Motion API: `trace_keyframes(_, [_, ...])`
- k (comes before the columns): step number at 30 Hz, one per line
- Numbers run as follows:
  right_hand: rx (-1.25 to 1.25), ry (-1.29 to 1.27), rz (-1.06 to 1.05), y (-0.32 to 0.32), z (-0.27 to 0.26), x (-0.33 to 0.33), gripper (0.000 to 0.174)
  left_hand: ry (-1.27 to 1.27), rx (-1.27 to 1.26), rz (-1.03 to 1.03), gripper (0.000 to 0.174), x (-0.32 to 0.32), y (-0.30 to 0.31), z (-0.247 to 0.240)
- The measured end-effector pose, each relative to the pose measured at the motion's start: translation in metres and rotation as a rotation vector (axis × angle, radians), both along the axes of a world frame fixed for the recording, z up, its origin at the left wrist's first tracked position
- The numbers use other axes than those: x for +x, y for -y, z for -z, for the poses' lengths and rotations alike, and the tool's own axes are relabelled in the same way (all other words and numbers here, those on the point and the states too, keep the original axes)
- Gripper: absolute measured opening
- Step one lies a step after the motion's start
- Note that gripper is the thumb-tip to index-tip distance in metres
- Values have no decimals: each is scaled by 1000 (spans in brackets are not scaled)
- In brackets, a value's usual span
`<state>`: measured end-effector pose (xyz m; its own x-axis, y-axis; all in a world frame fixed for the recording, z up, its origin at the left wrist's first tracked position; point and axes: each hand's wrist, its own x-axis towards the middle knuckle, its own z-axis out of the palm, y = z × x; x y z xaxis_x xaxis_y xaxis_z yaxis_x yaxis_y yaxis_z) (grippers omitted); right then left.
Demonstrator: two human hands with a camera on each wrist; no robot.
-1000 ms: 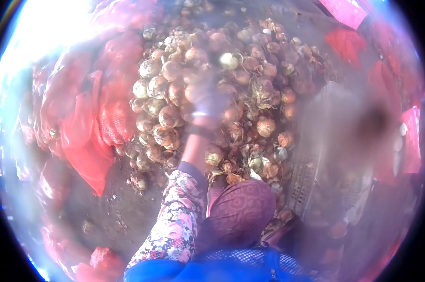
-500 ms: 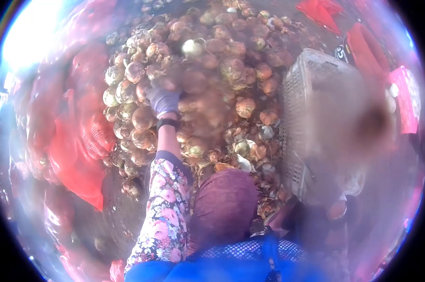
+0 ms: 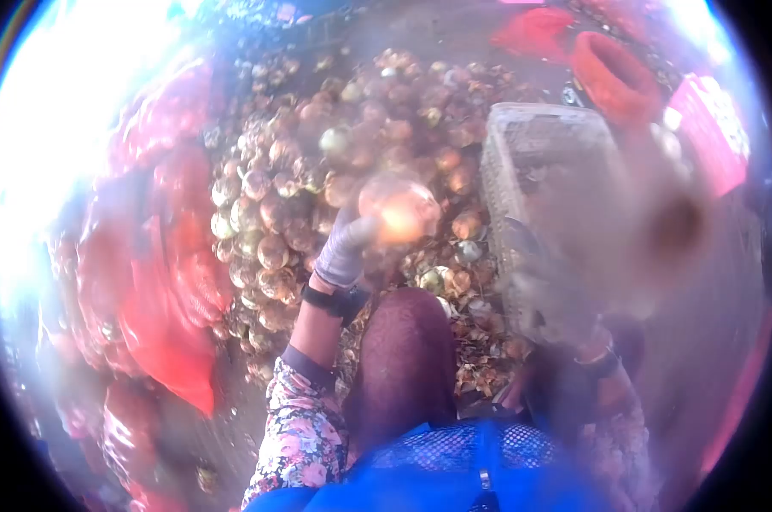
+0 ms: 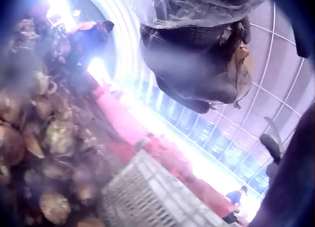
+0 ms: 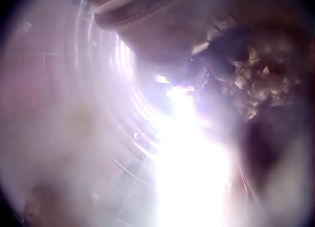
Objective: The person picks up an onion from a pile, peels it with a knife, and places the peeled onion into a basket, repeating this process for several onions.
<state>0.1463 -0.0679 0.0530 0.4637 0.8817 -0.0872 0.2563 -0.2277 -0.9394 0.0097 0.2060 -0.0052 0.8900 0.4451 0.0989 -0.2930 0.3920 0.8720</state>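
Your onion [image 3: 399,211] is off the pile [image 3: 275,213] now, at frame centre, just left of the crate [image 3: 497,162]. Your left hand [image 3: 345,249], down in the heap half a second ago, has its gloved fingers curled on it, so the pick looks made. Right hand [image 3: 565,333], lower right: fingers too blurred to tell.

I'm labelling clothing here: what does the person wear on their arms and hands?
The left hand wears a pale glove, with a black wrist strap and a floral sleeve. The right arm shows a dark strap and matching sleeve, both blurred.
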Motion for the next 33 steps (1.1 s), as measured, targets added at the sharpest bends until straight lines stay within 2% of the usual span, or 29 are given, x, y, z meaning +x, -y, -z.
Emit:
trace_keyframes(3, [12,-168,146,1,-25,-15,56,-2,54,133,92,12,34,-39])
trace_keyframes(6, [232,-248,76,13,-40,-19,65,-12,163,212,93,20,67,-79])
trace_keyframes(8, [306,-281,130,23,-51,-30,59,5,241,247,90,21,89,-99])
trace_keyframes(11, [385,-311,197,43,-50,-30,54,29,241,193,89,25,124,-118])
trace_keyframes(12, [404,-316,212,49,-44,-28,54,38,169,168,89,24,140,-120])
trace_keyframes(14, [430,-247,264,58,-30,-25,53,38,84,107,88,26,166,-106])
trace_keyframes(17, [426,548,337,65,17,-10,55,82,101,65,83,31,176,-74])
trace_keyframes(20, [216,534,244,83,6,-9,53,9,10,80,79,25,179,-58])
trace_keyframes(24, [188,515,155,90,12,-9,53,69,184,-32,77,25,185,-55])
trace_keyframes(28, [47,477,77,92,-2,-10,56,15,345,-134,85,23,179,-49])
trace_keyframes(33, [-93,431,30,86,6,-8,55,-9,674,-387,87,22,176,-36])
